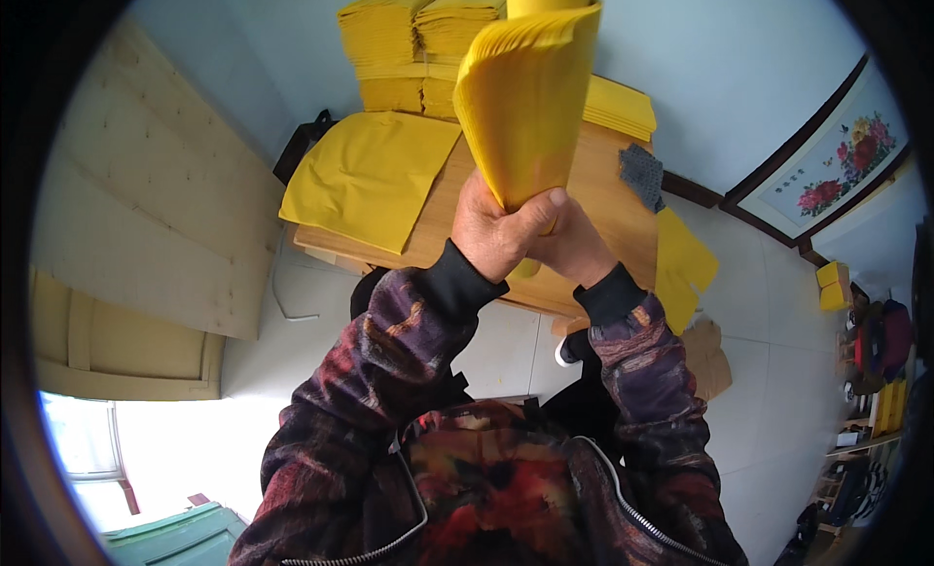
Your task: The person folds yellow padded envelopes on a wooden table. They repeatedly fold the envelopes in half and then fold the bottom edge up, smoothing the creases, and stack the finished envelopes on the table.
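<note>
A thick bundle of yellow paper sheets (533, 104), curled into a loose roll, stands upright in front of me above the table. Its many layered edges fan out at the upper left. My left hand (494, 227) is wrapped round the lower end, thumb across the front. Close against it, my right hand (574, 237) also grips the bottom of the bundle; its fingers are partly hidden behind the left thumb and the paper. On the wooden table (618, 201) below, a flat yellow sheet (375, 172) lies at the left.
Tall stacks of folded yellow sheets (389, 40) stand at the back, with another flat stack (620, 107) to their right. A grey cloth (641, 175) lies at the table's right edge, by a hanging yellow piece (683, 264). Wooden boards (161, 177) lean at the left; a framed flower picture (827, 167) is at the right.
</note>
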The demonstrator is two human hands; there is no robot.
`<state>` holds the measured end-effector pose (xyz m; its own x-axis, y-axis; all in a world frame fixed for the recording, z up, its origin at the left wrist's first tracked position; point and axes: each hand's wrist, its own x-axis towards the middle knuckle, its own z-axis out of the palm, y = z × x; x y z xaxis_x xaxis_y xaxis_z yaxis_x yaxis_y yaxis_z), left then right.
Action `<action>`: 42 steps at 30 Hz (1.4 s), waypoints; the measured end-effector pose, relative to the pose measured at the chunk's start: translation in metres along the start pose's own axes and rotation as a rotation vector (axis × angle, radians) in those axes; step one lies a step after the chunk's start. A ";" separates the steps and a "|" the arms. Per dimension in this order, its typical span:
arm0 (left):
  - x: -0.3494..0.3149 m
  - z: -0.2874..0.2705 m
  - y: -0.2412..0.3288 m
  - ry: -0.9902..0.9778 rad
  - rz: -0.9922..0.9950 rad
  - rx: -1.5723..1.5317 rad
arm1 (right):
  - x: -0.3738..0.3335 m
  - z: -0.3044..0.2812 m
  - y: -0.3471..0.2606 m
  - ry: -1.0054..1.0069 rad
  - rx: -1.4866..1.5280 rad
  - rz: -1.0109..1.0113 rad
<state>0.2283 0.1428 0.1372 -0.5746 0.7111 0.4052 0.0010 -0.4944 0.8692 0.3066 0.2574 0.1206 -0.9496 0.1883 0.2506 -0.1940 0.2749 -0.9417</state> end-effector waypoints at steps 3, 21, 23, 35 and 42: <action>0.013 0.004 0.003 -0.035 0.038 -0.003 | 0.012 -0.010 0.004 0.034 -0.094 -0.075; 0.010 -0.017 -0.056 -0.051 -0.146 0.028 | 0.013 -0.014 0.048 0.070 -0.145 0.031; 0.010 -0.018 -0.059 -0.039 -0.151 0.047 | 0.016 -0.010 0.053 0.042 -0.267 0.029; 0.011 -0.053 -0.038 0.181 -0.119 -0.273 | -0.003 0.002 0.041 -0.099 0.228 0.173; 0.009 -0.120 -0.062 0.470 -0.536 -0.410 | -0.016 0.011 0.048 -0.346 0.687 0.344</action>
<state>0.1247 0.1203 0.0529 -0.6952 0.6638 -0.2759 -0.6176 -0.3550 0.7018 0.3100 0.2571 0.0692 -0.9834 -0.1737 -0.0528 0.1196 -0.4011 -0.9082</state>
